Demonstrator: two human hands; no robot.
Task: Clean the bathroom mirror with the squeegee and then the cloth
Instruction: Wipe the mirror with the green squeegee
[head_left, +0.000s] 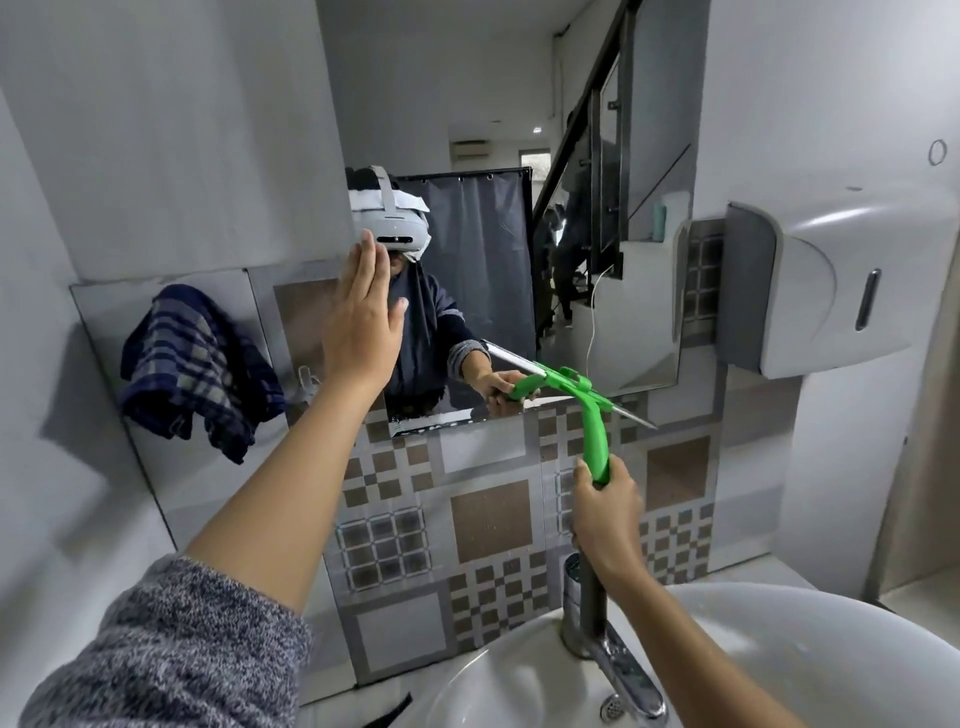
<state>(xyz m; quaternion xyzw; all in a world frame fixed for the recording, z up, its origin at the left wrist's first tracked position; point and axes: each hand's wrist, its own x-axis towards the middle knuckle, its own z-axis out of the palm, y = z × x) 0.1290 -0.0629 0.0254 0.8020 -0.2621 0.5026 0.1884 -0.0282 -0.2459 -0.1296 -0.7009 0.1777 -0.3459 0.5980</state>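
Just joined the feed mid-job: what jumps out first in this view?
The green squeegee stands out, held by its handle in the right hand, its blade at the lower right edge of the mirror. The left hand is raised, open and flat, at the mirror's left side. A dark checked cloth hangs on the wall to the left, untouched.

Glossy green plastic squeegee (589, 415), woven checked cloth (195, 364), shiny metal tap (618, 660).
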